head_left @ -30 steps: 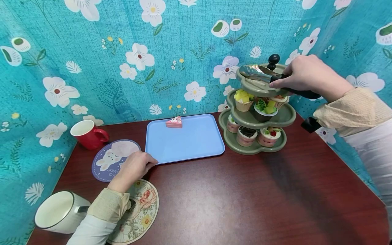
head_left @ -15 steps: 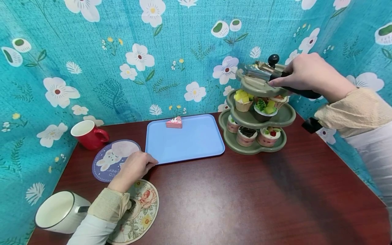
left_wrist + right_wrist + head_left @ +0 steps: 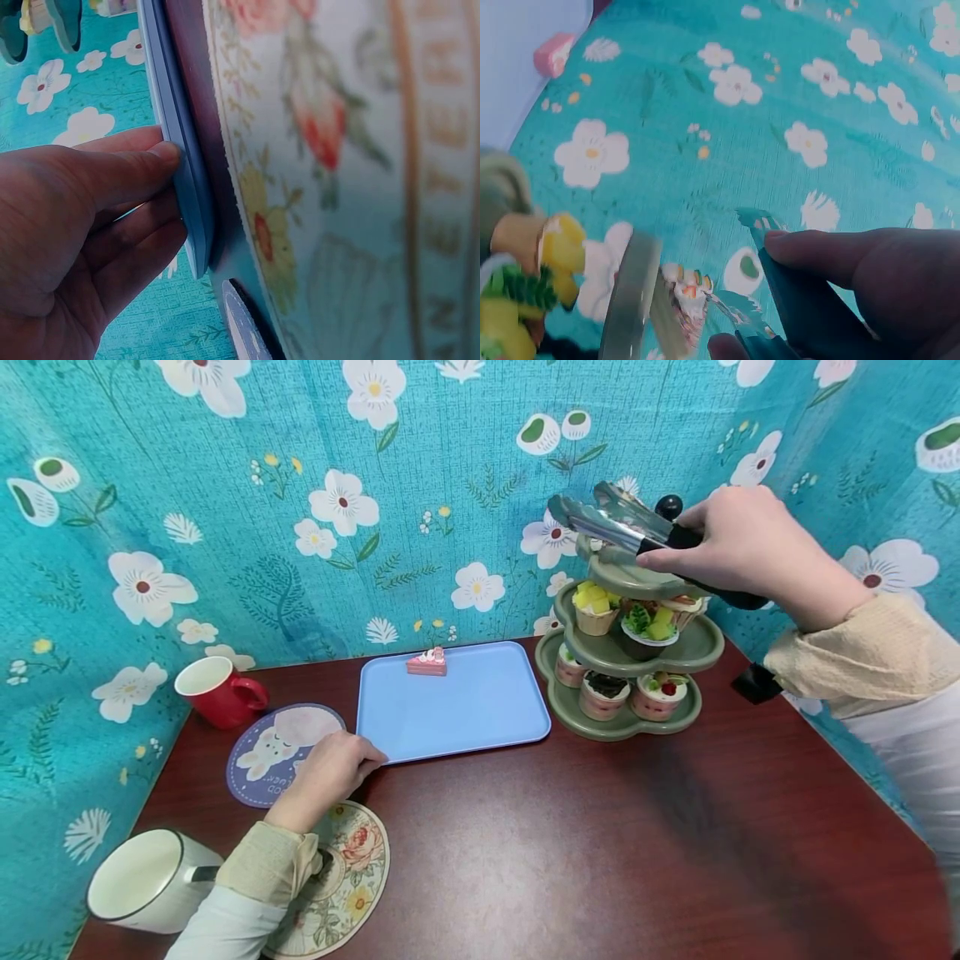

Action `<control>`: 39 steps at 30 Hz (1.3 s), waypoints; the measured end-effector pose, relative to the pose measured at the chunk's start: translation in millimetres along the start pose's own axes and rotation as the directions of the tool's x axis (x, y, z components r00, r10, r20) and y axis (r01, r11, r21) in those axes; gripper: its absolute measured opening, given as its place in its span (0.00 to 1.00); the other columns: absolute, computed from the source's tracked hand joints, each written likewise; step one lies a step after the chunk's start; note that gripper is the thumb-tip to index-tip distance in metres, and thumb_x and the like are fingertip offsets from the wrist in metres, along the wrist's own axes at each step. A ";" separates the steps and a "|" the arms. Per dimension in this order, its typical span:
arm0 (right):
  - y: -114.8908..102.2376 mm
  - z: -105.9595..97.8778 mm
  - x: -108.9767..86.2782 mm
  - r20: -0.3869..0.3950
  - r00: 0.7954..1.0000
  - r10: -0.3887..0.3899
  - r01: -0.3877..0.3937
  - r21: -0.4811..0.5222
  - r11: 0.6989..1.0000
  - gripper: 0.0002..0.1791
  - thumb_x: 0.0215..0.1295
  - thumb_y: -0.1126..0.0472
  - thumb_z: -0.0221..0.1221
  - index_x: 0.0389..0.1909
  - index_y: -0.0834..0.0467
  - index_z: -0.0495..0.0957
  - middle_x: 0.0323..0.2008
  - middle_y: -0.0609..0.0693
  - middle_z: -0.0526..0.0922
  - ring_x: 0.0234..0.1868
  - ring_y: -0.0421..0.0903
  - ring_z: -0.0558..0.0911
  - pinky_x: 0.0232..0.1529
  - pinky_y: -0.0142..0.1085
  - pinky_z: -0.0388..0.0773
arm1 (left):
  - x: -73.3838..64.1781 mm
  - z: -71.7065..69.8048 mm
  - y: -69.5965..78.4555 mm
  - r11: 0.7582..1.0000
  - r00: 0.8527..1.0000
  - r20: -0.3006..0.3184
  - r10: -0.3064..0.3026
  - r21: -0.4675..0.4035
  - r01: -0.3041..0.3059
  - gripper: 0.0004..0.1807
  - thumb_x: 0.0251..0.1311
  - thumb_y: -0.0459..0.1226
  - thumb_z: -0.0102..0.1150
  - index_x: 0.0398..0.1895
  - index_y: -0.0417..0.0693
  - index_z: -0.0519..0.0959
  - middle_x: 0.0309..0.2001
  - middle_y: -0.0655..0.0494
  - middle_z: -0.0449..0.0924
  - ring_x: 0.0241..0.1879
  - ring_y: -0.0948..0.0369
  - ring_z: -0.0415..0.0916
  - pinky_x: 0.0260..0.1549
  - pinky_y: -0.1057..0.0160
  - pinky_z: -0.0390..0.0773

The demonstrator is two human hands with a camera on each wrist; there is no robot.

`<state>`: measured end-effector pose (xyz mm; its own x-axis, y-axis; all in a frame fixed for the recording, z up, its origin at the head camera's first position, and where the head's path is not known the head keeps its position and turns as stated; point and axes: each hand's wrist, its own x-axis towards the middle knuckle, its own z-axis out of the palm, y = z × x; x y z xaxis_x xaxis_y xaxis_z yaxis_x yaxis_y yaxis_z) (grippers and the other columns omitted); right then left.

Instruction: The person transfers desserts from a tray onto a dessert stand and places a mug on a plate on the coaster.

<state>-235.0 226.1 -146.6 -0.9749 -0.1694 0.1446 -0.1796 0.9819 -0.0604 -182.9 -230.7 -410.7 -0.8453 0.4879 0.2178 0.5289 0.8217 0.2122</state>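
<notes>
A: While the cake slice [image 3: 688, 291] sat on the far-right stand's top tier [image 3: 647, 582], the right hand [image 3: 742, 539] gripped tongs [image 3: 611, 530], tips parted. Looked like lining up; next move likely called for a squeeze.
B: Left hand [image 3: 335, 767]?
A: Fingers pinched the tray's [image 3: 465, 718] near-left corner. Slice barely showed in head view.

Left fingers [image 3: 142, 270] pinching, left arm [image 3: 255, 872] low; right fingers [image 3: 696, 516] gripping, right arm [image 3: 873, 656] raised.
</notes>
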 end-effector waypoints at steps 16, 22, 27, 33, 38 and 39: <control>4.3 1.8 5.9 -0.033 0.999 -0.001 0.000 -0.022 1.000 0.31 0.64 0.36 0.58 0.16 0.58 0.71 0.09 0.47 0.60 0.16 0.49 0.65 0.21 0.40 0.61 | 1.9 -0.4 0.7 1.000 1.000 0.002 -0.013 -0.010 0.013 0.06 0.55 0.30 0.69 0.32 0.50 0.90 0.33 0.56 0.89 0.33 0.60 0.86 0.35 0.57 0.84; 15.5 1.2 9.1 0.012 1.000 -0.008 0.008 -0.057 0.998 0.33 0.65 0.35 0.57 0.10 0.54 0.65 0.09 0.46 0.60 0.15 0.47 0.65 0.21 0.40 0.61 | 1.2 0.6 0.6 1.000 1.000 0.008 -0.011 -0.004 0.011 0.06 0.55 0.30 0.69 0.32 0.50 0.90 0.33 0.56 0.89 0.33 0.60 0.86 0.36 0.57 0.84; 19.5 -1.0 9.8 0.074 0.997 0.018 -0.012 -0.081 0.997 0.33 0.64 0.34 0.56 0.11 0.53 0.64 0.10 0.45 0.60 0.15 0.47 0.65 0.21 0.39 0.61 | 0.7 0.2 0.7 1.000 1.000 0.004 -0.008 -0.007 0.008 0.06 0.54 0.30 0.69 0.31 0.51 0.90 0.32 0.56 0.89 0.32 0.62 0.85 0.34 0.58 0.84; 20.9 -2.2 8.2 0.107 0.994 0.031 -0.019 -0.108 0.994 0.33 0.64 0.32 0.55 0.12 0.53 0.63 0.10 0.45 0.60 0.16 0.47 0.66 0.21 0.39 0.61 | 0.4 1.3 -1.1 1.000 1.000 -0.009 0.013 0.005 -0.013 0.06 0.54 0.30 0.70 0.29 0.52 0.90 0.30 0.56 0.89 0.31 0.62 0.84 0.32 0.59 0.83; 20.2 -3.0 4.3 0.104 0.994 0.029 -0.019 -0.101 0.995 0.34 0.64 0.30 0.53 0.14 0.55 0.70 0.10 0.46 0.63 0.15 0.48 0.70 0.20 0.40 0.63 | 0.4 0.9 -1.1 1.000 1.000 0.001 0.001 0.004 -0.001 0.06 0.53 0.30 0.70 0.30 0.51 0.90 0.31 0.56 0.89 0.32 0.62 0.85 0.33 0.58 0.84; 19.9 -2.9 3.6 0.099 0.995 0.027 -0.018 -0.097 0.995 0.34 0.64 0.30 0.52 0.15 0.55 0.71 0.10 0.46 0.64 0.14 0.49 0.70 0.20 0.40 0.64 | 0.5 0.7 -1.0 1.000 1.000 0.006 -0.005 0.003 0.005 0.07 0.53 0.29 0.70 0.31 0.51 0.90 0.32 0.57 0.89 0.32 0.61 0.85 0.34 0.58 0.84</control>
<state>-241.7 245.3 -144.4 -0.9877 -0.1500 0.0445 -0.1486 0.9884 0.0326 -183.9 -231.0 -411.5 -0.8483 0.4857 0.2109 0.5246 0.8250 0.2101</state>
